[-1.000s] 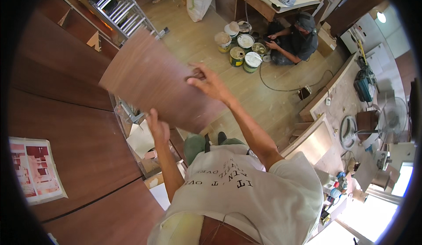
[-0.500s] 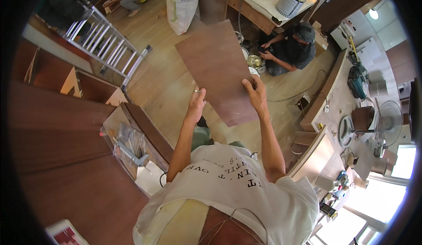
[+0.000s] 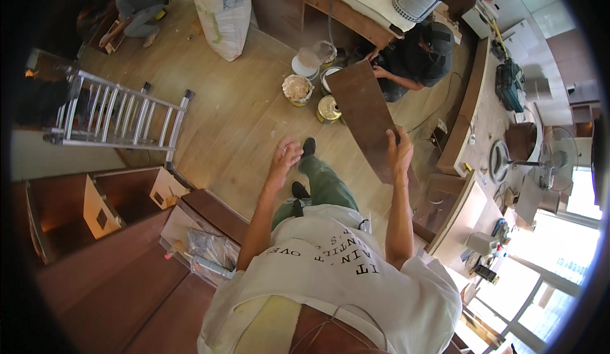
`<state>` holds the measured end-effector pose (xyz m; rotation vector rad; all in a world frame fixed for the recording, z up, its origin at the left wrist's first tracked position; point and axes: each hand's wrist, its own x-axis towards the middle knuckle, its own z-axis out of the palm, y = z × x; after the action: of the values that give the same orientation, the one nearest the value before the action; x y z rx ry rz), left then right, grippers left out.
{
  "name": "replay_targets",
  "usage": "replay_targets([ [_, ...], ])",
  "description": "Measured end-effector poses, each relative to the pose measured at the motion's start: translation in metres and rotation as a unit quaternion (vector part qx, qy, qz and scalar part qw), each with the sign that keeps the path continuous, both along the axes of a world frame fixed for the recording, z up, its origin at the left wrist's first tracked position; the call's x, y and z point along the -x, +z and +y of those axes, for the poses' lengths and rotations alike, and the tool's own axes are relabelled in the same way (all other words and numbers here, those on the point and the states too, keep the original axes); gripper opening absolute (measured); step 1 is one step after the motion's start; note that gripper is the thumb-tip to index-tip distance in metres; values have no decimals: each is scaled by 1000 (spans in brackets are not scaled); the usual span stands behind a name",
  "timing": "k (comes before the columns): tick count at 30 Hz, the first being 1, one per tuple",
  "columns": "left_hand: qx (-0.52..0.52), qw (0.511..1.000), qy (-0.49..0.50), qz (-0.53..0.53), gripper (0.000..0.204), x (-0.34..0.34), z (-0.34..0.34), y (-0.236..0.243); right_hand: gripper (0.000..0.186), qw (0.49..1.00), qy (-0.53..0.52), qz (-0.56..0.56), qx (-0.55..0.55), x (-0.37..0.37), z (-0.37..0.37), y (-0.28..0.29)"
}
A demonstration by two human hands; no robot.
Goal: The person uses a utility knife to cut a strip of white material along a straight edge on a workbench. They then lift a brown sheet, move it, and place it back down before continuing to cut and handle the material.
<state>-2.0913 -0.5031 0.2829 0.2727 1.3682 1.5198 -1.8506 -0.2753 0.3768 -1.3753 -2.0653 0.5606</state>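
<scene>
A flat brown wooden panel (image 3: 365,116) hangs tilted in front of me on the right. My right hand (image 3: 399,154) grips it by its right edge, thumb on the near face and fingers behind. My left hand (image 3: 283,162) is off the panel, in the air above the floor, fingers apart and holding nothing. Beyond the panel's upper end stand several buckets, among them one with pale paste (image 3: 297,88) and a yellowish tin (image 3: 328,109). Part of the panel's lower end lies near the cabinet on the right.
A co-worker in dark clothes (image 3: 422,59) crouches behind the panel; another person (image 3: 136,14) crouches far left. An aluminium ladder (image 3: 121,113) lies at left. A white sack (image 3: 222,14) stands ahead. A workbench with a fan (image 3: 558,158) lines the right; an open cabinet (image 3: 95,205) is at left.
My left hand has let go of the panel. My right hand has carried it to the right and turned it narrower to view. My body has stepped forward, bringing the buckets into sight.
</scene>
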Motion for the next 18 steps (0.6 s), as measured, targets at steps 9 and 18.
replay_targets([
  [9, 114, 992, -43, -29, 61, 112, 73, -37, 27, 998, -56, -23, 9, 92, 153, -79],
  [18, 127, 990, -43, 41, 53, 250, 189, -63, 23, 997, -21, -72, -14, 168, 288, -113],
])
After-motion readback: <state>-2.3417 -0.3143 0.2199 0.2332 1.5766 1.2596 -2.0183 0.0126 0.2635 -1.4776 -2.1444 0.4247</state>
